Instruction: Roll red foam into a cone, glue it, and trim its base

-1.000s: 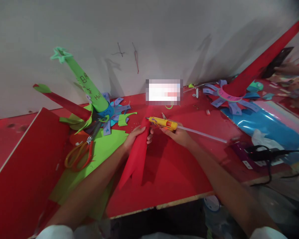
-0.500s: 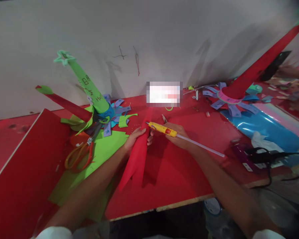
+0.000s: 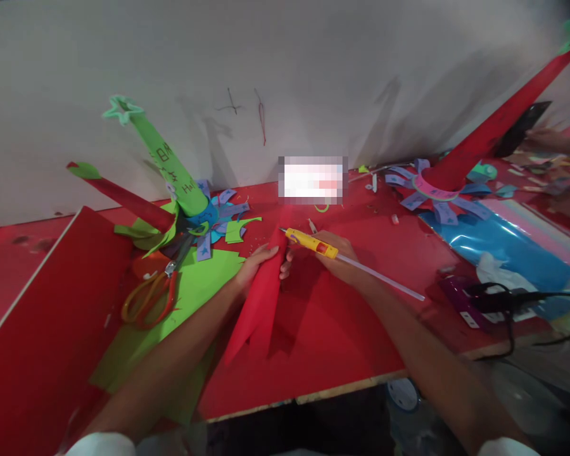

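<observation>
My left hand is wrapped around a rolled red foam sheet, whose loose lower end flares toward me. In my right hand is a yellow glue gun, with a long clear glue stick trailing from its back. The nozzle points left and sits at the upper part of the red roll; whether it touches, I cannot tell. Left of my left forearm lie orange-handled scissors on a bright green sheet.
A green cone topped by a star and a thin red cone stand at left. A tall red cone leans at right, near another person's hand. A purple power strip with black cords and a blue sheet lie at right.
The glue gun's nozzle has shifted very slightly right along the red roll. My left hand keeps its hold in the same place.
</observation>
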Demonstrator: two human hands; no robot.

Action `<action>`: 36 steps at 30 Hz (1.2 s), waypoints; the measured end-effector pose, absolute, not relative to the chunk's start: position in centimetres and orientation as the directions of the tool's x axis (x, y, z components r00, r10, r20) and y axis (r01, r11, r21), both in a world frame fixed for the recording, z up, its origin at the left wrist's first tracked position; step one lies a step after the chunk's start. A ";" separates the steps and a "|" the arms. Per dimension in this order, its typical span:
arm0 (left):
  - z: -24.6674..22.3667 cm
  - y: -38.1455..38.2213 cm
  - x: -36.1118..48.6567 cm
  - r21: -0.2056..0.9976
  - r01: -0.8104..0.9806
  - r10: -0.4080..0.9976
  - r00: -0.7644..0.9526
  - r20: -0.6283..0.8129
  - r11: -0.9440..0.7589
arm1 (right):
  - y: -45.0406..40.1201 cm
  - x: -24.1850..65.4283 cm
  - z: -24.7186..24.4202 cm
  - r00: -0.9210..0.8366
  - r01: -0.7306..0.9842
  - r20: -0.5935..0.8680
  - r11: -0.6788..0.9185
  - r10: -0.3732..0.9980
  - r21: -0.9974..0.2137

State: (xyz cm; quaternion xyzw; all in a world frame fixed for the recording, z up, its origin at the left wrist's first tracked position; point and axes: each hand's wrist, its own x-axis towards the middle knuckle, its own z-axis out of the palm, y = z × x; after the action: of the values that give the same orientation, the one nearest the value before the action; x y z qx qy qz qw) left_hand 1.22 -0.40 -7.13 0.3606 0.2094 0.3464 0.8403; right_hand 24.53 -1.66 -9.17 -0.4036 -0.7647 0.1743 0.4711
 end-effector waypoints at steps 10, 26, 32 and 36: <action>-7.3 -0.4 1.5 0.724 -0.476 0.760 0.642 -0.102 0.499 | -1.9 24.8 -9.1 -0.118 0.469 0.601 0.578 0.791 -0.668; -7.1 -0.6 1.2 0.790 -0.359 0.715 0.686 -0.139 0.497 | -1.6 24.7 -9.5 -0.295 0.449 0.616 0.675 0.730 -0.585; -6.8 -0.7 1.3 0.796 -0.367 0.721 0.682 -0.122 0.482 | -1.7 24.5 -9.1 -0.237 0.488 0.551 0.589 0.800 -0.644; -6.7 -0.7 1.3 0.794 -0.369 0.722 0.681 -0.123 0.483 | -1.6 24.6 -9.3 -0.242 0.494 0.543 0.584 0.804 -0.644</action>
State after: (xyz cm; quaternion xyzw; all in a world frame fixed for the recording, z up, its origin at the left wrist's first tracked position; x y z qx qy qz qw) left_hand 1.31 -0.70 -6.71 0.3879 0.2273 0.3285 0.8306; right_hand 24.57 -1.64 -9.29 -0.4222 -0.7688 0.1727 0.4481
